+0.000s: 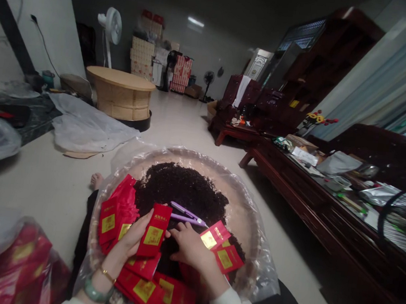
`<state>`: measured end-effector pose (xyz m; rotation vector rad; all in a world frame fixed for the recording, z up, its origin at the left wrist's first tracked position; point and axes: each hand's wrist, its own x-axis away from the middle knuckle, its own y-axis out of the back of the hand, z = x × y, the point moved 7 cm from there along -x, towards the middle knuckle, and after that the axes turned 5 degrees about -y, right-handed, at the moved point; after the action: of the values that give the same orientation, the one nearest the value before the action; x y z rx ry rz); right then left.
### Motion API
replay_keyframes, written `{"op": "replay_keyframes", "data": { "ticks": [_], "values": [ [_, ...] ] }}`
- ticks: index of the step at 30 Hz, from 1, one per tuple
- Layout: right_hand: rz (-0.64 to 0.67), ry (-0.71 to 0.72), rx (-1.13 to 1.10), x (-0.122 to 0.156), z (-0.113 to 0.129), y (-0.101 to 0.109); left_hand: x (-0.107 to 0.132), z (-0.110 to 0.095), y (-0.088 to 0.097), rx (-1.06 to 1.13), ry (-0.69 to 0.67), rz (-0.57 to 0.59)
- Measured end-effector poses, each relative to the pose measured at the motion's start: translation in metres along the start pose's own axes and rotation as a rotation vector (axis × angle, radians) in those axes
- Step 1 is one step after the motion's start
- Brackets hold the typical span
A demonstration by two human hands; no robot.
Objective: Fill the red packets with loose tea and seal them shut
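Observation:
My left hand [135, 236] is closed around a red foil packet [155, 229] with a gold label, holding it upright over a round basket [253, 225] lined with clear plastic. Beside it, my right hand [189, 243] is low over dark loose tea leaves [184, 189], its fingers bent and apart, with no object visible in them. On the leaves just beyond the right hand lies a purple tool with two hinged arms, like a small hair straightener [189, 216]. More red packets [224, 257] lie to the right, along the near side and in a pile at the left.
A clear bag of red packets [20, 263] stands at the lower left. Beyond the basket are plastic sheeting [89, 125] on the floor and a round wooden table [123, 83]. A long dark wood table [293, 190] with clutter runs along the right.

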<state>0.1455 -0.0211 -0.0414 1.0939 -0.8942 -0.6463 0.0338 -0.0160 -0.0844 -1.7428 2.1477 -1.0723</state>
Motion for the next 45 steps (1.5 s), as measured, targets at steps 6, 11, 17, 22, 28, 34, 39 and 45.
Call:
{"op": "replay_keyframes", "data": {
  "ticks": [6,11,17,22,28,34,39,45],
  "values": [
    [-0.008,-0.027,-0.010,0.001,0.003,-0.002,0.001,0.000,0.000,0.002,-0.036,0.014],
    [-0.054,-0.061,-0.175,0.000,-0.010,-0.002,0.001,0.002,0.001,-0.016,-0.043,0.033],
    [-0.322,-0.025,-0.506,-0.004,-0.035,0.033,0.005,-0.001,-0.004,-0.023,-0.021,-0.018],
    [-0.369,-0.104,-0.806,-0.018,-0.051,0.053,0.009,0.000,-0.013,0.005,0.061,0.013],
    [-0.085,0.011,-1.151,-0.053,-0.033,0.036,0.008,0.003,-0.014,0.023,0.073,0.054],
    [0.030,0.171,-1.076,-0.058,-0.010,0.042,0.008,0.006,-0.013,0.058,0.091,0.045],
    [0.010,0.224,-0.955,-0.056,-0.005,0.051,0.004,0.005,-0.007,0.064,0.057,-0.008],
    [-0.020,0.262,-0.899,-0.059,-0.003,0.052,0.001,0.007,0.000,0.043,0.047,-0.041]
  ]
}}
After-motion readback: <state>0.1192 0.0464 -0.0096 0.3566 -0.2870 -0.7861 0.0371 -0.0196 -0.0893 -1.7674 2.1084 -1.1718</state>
